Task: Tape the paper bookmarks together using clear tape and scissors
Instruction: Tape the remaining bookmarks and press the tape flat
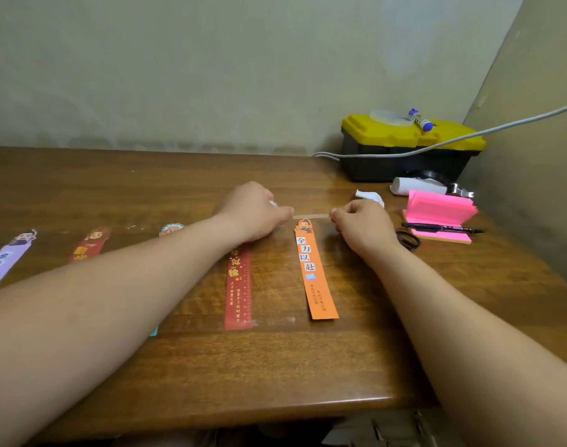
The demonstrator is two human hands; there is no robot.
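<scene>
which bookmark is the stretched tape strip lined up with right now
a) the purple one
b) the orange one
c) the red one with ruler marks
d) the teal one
b: the tape strip, pinched between the left hand and the right hand, runs across the top end of the orange bookmark.

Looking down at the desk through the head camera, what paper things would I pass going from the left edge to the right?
purple bookmark → red bookmark → teal-edged bookmark, mostly hidden by an arm → dark red ruler bookmark → orange bookmark → pink sticky-note pad
</scene>
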